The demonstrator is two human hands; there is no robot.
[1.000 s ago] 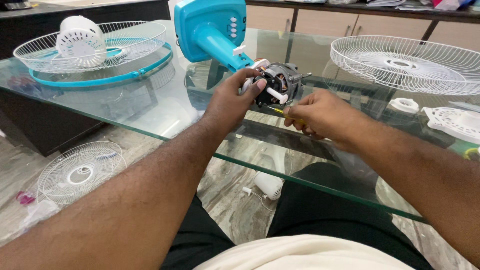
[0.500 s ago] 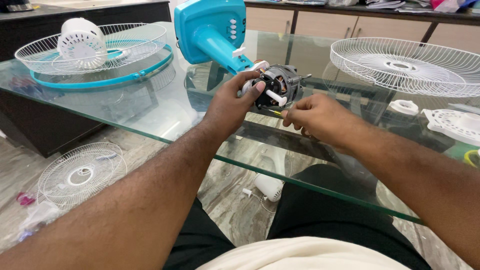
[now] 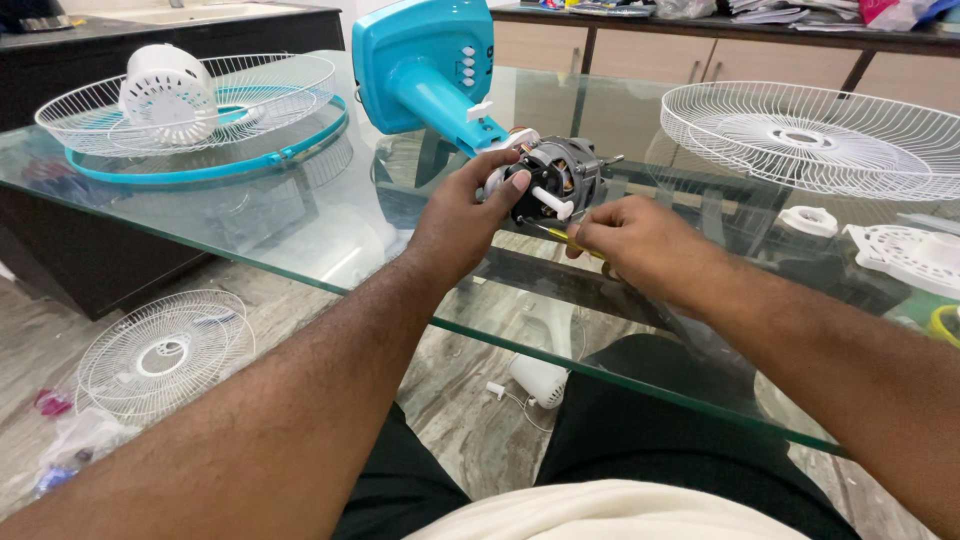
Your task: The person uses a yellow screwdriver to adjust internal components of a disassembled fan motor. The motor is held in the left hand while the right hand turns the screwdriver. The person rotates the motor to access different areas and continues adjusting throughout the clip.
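Note:
A turquoise fan body point(image 3: 425, 70) lies on the glass table point(image 3: 250, 235), its grey motor point(image 3: 560, 180) bare at the near end. My left hand point(image 3: 465, 215) grips the motor's left side, thumb by its white shaft. My right hand point(image 3: 640, 245) holds a yellow-handled screwdriver point(image 3: 560, 235), its tip against the underside of the motor.
A white wire grille with a turquoise rim point(image 3: 200, 120) holds a white motor cover point(image 3: 165, 95) at the back left. Another white grille point(image 3: 815, 135) lies at the back right, with white plastic parts point(image 3: 900, 250) near it. A third grille point(image 3: 165, 355) lies on the floor.
Both hands stay on the motor; the right hand has shifted slightly with the screwdriver. The view has shifted a little.

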